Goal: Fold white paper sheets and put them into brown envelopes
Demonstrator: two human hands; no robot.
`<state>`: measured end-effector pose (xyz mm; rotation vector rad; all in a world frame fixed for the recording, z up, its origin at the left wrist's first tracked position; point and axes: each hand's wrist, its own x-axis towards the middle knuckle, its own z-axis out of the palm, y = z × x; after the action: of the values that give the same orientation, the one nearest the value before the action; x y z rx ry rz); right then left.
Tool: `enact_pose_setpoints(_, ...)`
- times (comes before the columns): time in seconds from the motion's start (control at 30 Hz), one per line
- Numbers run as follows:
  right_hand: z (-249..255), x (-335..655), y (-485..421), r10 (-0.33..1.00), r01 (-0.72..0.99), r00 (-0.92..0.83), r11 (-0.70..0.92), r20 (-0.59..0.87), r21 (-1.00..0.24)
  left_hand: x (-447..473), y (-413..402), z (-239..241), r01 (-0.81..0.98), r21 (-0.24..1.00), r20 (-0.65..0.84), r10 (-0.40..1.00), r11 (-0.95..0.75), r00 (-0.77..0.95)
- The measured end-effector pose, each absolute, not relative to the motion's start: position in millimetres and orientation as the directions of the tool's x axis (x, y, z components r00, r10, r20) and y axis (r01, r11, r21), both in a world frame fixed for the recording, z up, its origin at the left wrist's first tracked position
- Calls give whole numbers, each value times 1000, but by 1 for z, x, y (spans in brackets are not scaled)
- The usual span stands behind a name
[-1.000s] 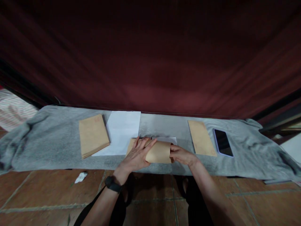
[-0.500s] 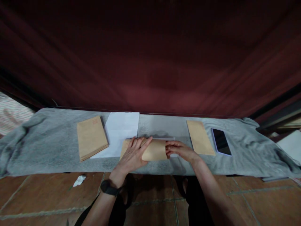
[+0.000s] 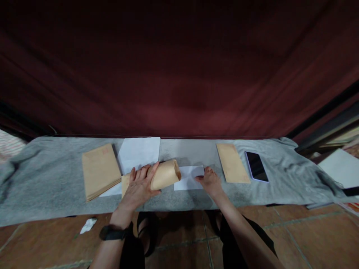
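My left hand (image 3: 140, 185) grips a brown paper envelope (image 3: 165, 175) across its middle, thumb on the near side and fingers on the far side. The envelope bulges, and its mouth gapes toward the right. Just right of that mouth lies a folded white paper (image 3: 186, 178), flat on the grey cloth. My right hand (image 3: 211, 182) pinches the paper's right end between thumb and fingers. The envelope's left end lies over a larger white sheet (image 3: 141, 151).
A stack of brown envelopes (image 3: 101, 172) rests on the left of the grey cloth (image 3: 50, 175). To the right are a single brown envelope (image 3: 232, 163) and a phone (image 3: 256, 166). Dark red fabric (image 3: 179, 93) hangs behind. A crumpled white scrap (image 3: 88, 225) is on the tiled floor.
My left hand has moved left with the envelope, whose mouth has lifted and opened wider. My right hand has come out of the mouth, and the folded white paper now shows between them.
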<state>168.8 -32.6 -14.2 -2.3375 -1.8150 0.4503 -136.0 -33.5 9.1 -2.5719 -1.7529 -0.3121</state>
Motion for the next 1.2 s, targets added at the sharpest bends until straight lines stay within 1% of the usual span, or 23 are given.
enact_pose_setpoints(0.1, -14, 171, -31, 957, 905, 224, -275, -185, -325, -138, -32, 6, 922, 117, 168, 923, -368, 347)
enact_pose_setpoints(0.2, -20, 177, -29, 963, 895, 196, -253, -185, -368, -138, -31, 4, 924, 129, 156, 927, -360, 340)
enact_pose_setpoints(0.27, -25, 183, -28, 976, 872, 161, -211, -150, -441, -139, -30, 4, 925, 139, 150, 930, -355, 334)
enact_pose_setpoints(0.33, -27, 192, -26, 986, 811, 135, -167, -99, -561, -139, -30, 5, 926, 151, 145, 934, -347, 327)
enact_pose_setpoints(0.4, -26, 203, -21, 988, 695, 148, -133, -40, -707, -139, -30, 6, 927, 163, 134, 938, -338, 319)
enact_pose_setpoints(0.47, -21, 212, -16, 982, 520, 189, -83, 19, -850, -139, -30, 5, 928, 176, 126, 942, -329, 310)
enact_pose_setpoints(0.53, -16, 215, -11, 971, 305, 227, -4, 69, -952, -138, -29, 5, 927, 193, 124, 945, -323, 303)
enact_pose_setpoints(0.57, -14, 214, -10, 969, 202, 232, 35, 82, -979, -137, -29, 4, 925, 201, 125, 945, -321, 301)
enact_pose_setpoints(0.63, -12, 208, -10, 972, 65, 220, 75, 88, -995, -136, -28, 2, 921, 211, 133, 944, -326, 303)
enact_pose_setpoints(0.67, -13, 203, -11, 975, 52, 206, 75, 84, -996, -135, -28, 2, 919, 213, 139, 942, -331, 306)
enact_pose_setpoints(0.73, -14, 195, -14, 981, 133, 179, 54, 77, -990, -135, -27, 0, 919, 206, 152, 938, -337, 310)
enact_pose_setpoints(0.87, -16, 192, -15, 993, 405, 100, 20, 65, -914, -135, -26, -1, 926, 169, 168, 935, -339, 312)
enact_pose_setpoints(0.97, -16, 201, -13, 999, 485, 30, -33, -21, -874, -134, -26, 1, 924, 149, 180, 929, -351, 324)
enact_pose_setpoints(1.03, -17, 207, -11, 996, 456, -4, -79, -91, -887, -133, -26, 2, 922, 139, 181, 924, -362, 336)
enact_pose_setpoints(1.1, -19, 211, -11, 988, 358, -48, -119, -146, -926, -131, -26, 2, 916, 130, 182, 917, -380, 355)
enact_pose_setpoints(1.2, -24, 208, -13, 977, 215, -129, -138, -168, -967, -125, -28, 1, 896, 126, 191, 897, -425, 399)
